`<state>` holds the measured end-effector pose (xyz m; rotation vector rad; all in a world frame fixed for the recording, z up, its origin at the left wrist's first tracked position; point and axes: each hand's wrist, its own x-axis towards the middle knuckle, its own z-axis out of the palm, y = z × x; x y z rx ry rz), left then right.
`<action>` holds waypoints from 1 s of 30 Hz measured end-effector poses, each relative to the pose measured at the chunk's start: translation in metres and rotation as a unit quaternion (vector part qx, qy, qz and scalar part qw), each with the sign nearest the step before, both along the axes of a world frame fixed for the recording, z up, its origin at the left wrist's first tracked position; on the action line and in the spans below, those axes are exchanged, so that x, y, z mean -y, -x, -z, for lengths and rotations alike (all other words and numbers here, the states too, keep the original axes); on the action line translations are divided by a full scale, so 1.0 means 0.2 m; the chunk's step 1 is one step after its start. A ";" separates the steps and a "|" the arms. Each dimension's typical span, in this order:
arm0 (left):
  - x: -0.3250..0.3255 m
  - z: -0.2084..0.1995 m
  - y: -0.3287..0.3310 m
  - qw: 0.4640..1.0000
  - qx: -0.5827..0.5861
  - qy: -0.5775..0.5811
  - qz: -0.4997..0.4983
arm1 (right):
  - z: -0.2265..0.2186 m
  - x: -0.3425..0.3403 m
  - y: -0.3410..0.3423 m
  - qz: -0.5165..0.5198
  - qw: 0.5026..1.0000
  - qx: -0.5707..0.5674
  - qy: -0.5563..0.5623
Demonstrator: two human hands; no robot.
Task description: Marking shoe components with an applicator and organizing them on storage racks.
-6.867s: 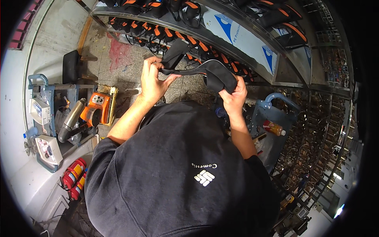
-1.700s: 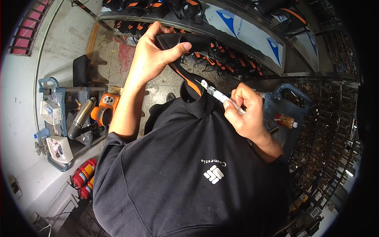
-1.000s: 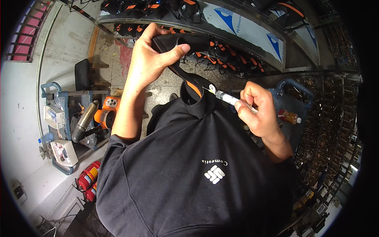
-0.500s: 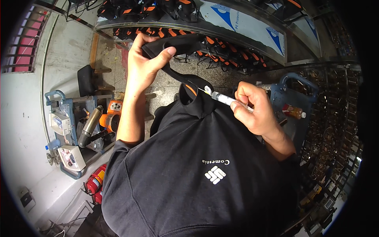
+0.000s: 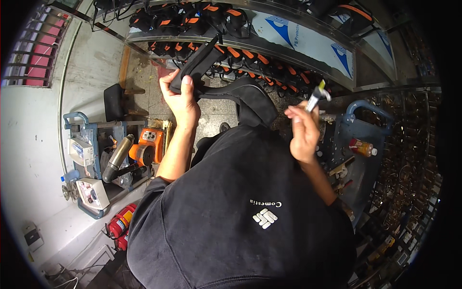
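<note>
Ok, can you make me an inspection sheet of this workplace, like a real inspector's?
Surface: speckled floor; the work is held up in the air.
Job's things: black padded strap; syringe, tip up, apart from the strap.
Clutter: drink bottle on the right-hand blue trolley; orange machine at left.
Hands: left hand grips the strap; right hand holds the syringe.
Cables: white cable, lower left.
Surroundings: black-and-orange pieces on shelves; red fire extinguishers; barred window.

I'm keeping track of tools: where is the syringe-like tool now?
In the head view, the syringe-like tool is right of centre, in the right hand, apart from the black piece in the left hand.
</note>
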<state>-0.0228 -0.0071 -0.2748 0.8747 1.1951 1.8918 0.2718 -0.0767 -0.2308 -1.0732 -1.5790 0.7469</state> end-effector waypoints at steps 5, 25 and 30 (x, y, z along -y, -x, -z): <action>0.04 -0.03 -0.09 0.999 0.031 0.029 0.005 | -0.01 -0.03 0.09 0.004 0.996 0.083 -0.039; 0.01 -0.35 -0.51 0.809 -0.482 -0.115 0.316 | -0.25 -0.33 -0.09 -0.075 0.990 0.068 -0.099; -0.14 -0.10 -0.57 0.927 -0.342 -0.007 0.153 | 0.28 -0.27 -0.49 -0.049 0.952 -0.265 0.144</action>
